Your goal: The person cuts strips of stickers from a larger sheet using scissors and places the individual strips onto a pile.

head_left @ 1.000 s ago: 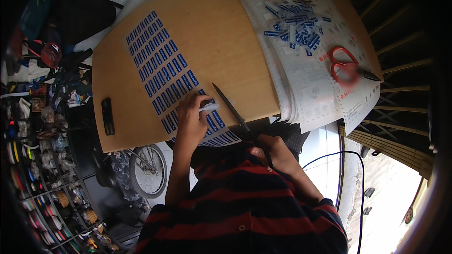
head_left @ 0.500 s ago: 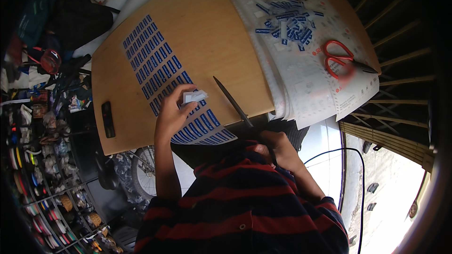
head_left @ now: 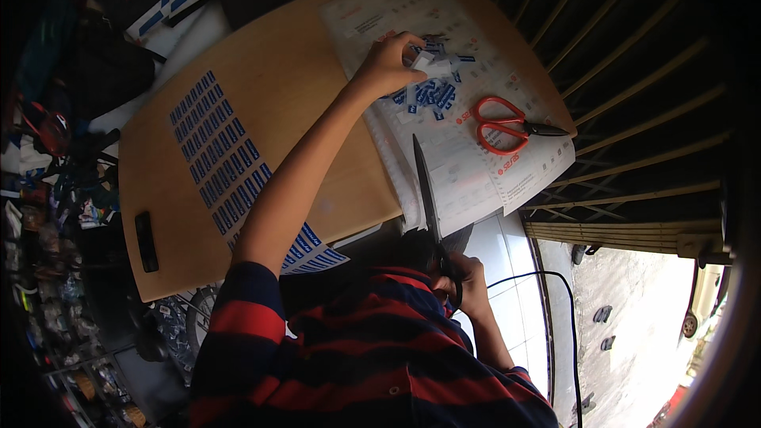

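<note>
My left hand is stretched out over the far part of the table, closed on a few small cut labels whose white backs show. Just beneath it spreads a pile of blue cut labels. Close to my body, my right hand grips a pair of black scissors; their blades point away from me and look closed. A sheet of blue labels in rows lies on the left half of the table. My left forearm covers part of it, and its near end hangs past the table's edge.
White printed plastic sheets lie under the pile on the wooden table. Red-handled scissors rest on them at the right. A black phone sits near the left edge. A folding metal gate stands along the right.
My left hand has carried the cut labels from the sheet to above the pile at the far right. The right hand still holds the black scissors, and the view has shifted.
</note>
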Demonstrator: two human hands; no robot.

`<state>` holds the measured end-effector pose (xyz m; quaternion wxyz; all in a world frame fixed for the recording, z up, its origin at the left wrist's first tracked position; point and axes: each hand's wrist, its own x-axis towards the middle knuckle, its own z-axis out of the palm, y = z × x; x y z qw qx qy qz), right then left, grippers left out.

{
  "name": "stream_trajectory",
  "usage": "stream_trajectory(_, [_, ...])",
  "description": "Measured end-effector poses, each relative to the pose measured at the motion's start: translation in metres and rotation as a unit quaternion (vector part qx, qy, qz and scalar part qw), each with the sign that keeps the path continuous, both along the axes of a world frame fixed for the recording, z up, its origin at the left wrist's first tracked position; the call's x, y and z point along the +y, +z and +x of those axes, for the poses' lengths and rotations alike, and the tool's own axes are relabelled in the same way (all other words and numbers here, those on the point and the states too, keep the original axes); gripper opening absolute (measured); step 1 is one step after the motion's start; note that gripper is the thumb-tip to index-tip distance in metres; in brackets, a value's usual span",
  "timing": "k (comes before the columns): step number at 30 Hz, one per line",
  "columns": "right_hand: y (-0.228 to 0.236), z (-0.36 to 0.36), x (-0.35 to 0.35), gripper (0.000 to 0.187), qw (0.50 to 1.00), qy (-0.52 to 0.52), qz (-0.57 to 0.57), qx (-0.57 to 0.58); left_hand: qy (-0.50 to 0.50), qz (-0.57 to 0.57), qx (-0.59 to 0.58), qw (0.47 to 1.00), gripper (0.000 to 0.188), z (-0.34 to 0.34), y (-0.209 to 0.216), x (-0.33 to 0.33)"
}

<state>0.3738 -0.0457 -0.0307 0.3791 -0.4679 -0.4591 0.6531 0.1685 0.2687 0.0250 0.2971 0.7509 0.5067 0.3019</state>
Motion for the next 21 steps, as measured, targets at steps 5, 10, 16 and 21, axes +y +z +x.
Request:
stream_trajectory(5, [-0.006,0.004,-0.015,0.044,0.991,-0.056,0.053,-0.107,0.156,0.156,0.093,0.971,0.049,0.009,-0.009,-0.037])
stream_trajectory(10, [-0.020,0.002,-0.014,0.061,0.993,-0.053,0.073,-0.073,0.168,0.151,0.113,0.968,0.041,-0.084,-0.003,-0.166])
stream_trajectory(16, [-0.007,-0.029,0.006,0.094,0.995,0.064,0.018,0.073,0.273,0.033,0.212,0.938,0.054,-0.151,-0.040,-0.308])
stream_trajectory(21, [-0.007,-0.033,0.017,0.087,0.968,0.231,0.004,0.093,0.268,0.015,0.223,0.937,0.076,-0.154,-0.069,-0.321])
